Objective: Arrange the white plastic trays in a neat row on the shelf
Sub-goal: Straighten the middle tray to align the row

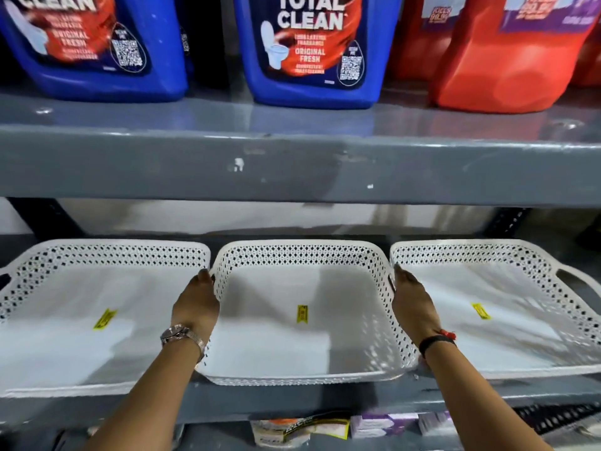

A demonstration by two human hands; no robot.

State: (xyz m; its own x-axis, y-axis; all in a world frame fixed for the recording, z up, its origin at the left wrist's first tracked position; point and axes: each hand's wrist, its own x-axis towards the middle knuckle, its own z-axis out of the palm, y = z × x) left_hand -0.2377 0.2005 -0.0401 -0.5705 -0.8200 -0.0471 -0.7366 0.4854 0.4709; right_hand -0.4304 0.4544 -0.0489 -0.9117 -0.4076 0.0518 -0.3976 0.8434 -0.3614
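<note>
Middle white tray (302, 323) on the grey shelf (292, 403) — left hand (198, 304) and right hand (411, 302) grip its side walls. Identical trays — left tray (81, 320), right tray (507, 314) — touch it on either side.

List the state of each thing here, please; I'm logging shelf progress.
Left white perforated plastic tray: flat on shelf, empty, untouched.
Middle white perforated plastic tray: empty, gripped on both sides.
Right white perforated plastic tray: flat, empty.
Left hand: on the middle tray's left wall.
Right hand: on its right wall.
Blue plastic cleaner jugs: upright, upper shelf.
Orange plastic jugs: upright.
</note>
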